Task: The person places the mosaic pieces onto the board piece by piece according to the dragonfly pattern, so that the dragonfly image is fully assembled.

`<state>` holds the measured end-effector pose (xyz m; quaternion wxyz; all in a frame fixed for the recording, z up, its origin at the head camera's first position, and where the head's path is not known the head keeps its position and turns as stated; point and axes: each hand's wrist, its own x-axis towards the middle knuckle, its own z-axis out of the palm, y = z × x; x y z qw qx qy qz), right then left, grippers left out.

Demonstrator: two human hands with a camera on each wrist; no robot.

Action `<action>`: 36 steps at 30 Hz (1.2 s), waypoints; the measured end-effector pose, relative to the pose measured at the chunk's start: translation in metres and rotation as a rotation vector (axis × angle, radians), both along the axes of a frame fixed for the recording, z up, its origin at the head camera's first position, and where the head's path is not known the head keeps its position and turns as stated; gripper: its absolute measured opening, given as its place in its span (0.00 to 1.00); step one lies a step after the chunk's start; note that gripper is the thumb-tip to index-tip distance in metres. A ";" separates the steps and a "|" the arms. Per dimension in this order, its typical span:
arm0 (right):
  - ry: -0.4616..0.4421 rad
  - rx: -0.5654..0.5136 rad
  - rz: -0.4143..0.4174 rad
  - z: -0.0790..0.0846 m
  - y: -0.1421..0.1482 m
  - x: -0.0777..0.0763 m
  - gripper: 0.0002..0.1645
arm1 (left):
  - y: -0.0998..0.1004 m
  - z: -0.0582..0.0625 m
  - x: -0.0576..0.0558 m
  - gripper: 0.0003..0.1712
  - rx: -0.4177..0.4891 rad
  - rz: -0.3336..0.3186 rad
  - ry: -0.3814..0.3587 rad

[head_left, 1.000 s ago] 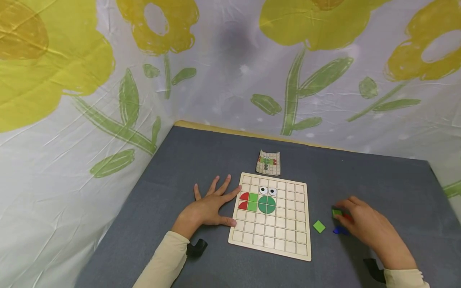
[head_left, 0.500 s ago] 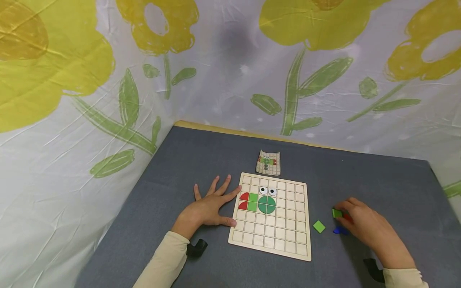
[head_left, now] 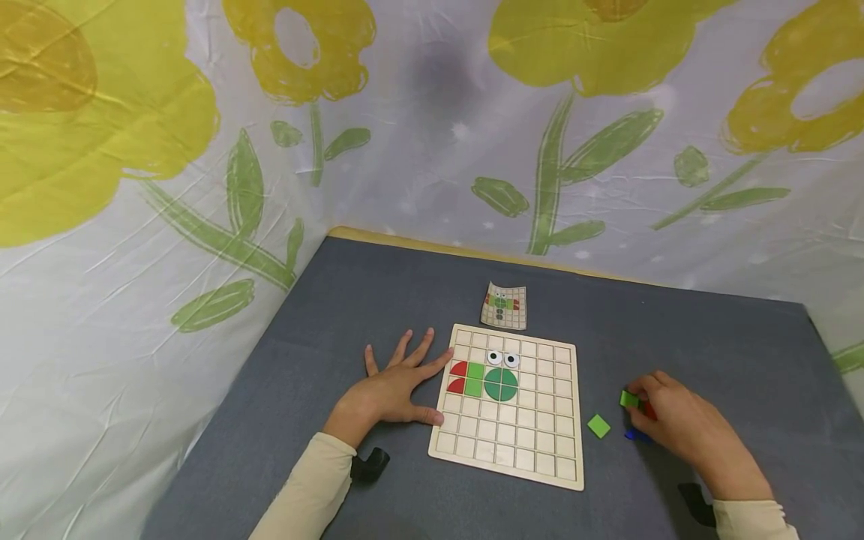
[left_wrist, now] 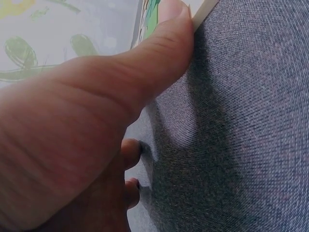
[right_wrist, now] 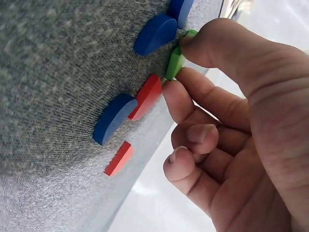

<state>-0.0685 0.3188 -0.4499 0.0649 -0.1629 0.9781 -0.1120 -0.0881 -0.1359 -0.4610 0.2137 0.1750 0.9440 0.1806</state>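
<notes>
My right hand pinches a green square tile between thumb and fingers, close over the table to the right of the board. Beside it in the right wrist view lie several blue curved pieces and red pieces. A second green square tile lies flat between that hand and the wooden grid board. My left hand is spread at the board's left edge, its thumb and index fingertip on the rim. On the board sit red quarter pieces, light green tiles, a dark green circle and two eye pieces.
A small printed pattern card with a curled corner lies just behind the board. The dark grey table ends at a curtain with yellow flowers at the back and left. A black strap hangs at the left wrist.
My right hand has drawn the pinched green tile slightly leftward, toward the board. The left hand and the board keep their places.
</notes>
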 end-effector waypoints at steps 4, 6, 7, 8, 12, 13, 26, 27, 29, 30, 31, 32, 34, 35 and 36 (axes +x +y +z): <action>0.001 0.003 -0.001 -0.001 0.000 0.000 0.16 | 0.001 0.000 0.000 0.65 -0.001 0.000 0.002; 0.006 0.005 0.002 -0.001 0.000 -0.001 0.15 | 0.001 0.000 0.000 0.66 -0.004 -0.001 -0.001; 0.007 0.007 0.003 -0.001 0.000 -0.001 0.16 | 0.001 0.000 0.000 0.65 -0.003 -0.002 0.000; 0.008 0.006 0.005 -0.001 0.000 -0.002 0.16 | 0.001 -0.001 0.000 0.65 -0.001 -0.002 0.000; -0.003 0.007 0.000 -0.001 -0.001 -0.003 0.16 | 0.001 0.000 0.000 0.65 0.000 -0.001 -0.002; -0.009 0.006 0.000 -0.001 -0.001 -0.003 0.16 | 0.001 0.000 0.000 0.65 0.000 0.000 -0.001; 0.056 0.012 0.050 0.006 -0.018 -0.004 0.17 | 0.000 -0.002 -0.001 0.65 -0.009 0.005 0.005; 0.062 0.016 0.059 0.007 -0.019 -0.005 0.17 | 0.000 -0.002 -0.001 0.65 -0.010 0.005 0.003; 0.077 0.022 0.076 0.009 -0.023 -0.005 0.17 | 0.000 -0.002 -0.001 0.65 -0.009 0.004 0.001; 0.090 0.023 0.086 0.009 -0.025 -0.006 0.17 | 0.000 -0.001 -0.001 0.65 -0.009 0.003 0.002; 0.105 0.023 0.094 0.009 -0.026 -0.006 0.17 | 0.000 -0.001 -0.001 0.65 -0.010 0.003 0.000; 0.121 0.023 0.103 0.009 -0.028 -0.006 0.17 | 0.000 -0.001 -0.001 0.65 -0.011 0.003 -0.002; 0.156 0.015 0.122 0.009 -0.031 -0.007 0.17 | 0.000 -0.001 0.000 0.65 -0.010 0.003 -0.003; 0.175 0.011 0.134 0.009 -0.033 -0.008 0.17 | 0.000 -0.001 0.000 0.65 -0.011 0.003 -0.005; 0.192 0.006 0.142 0.008 -0.035 -0.008 0.16 | 0.000 0.000 0.000 0.65 -0.008 0.002 -0.006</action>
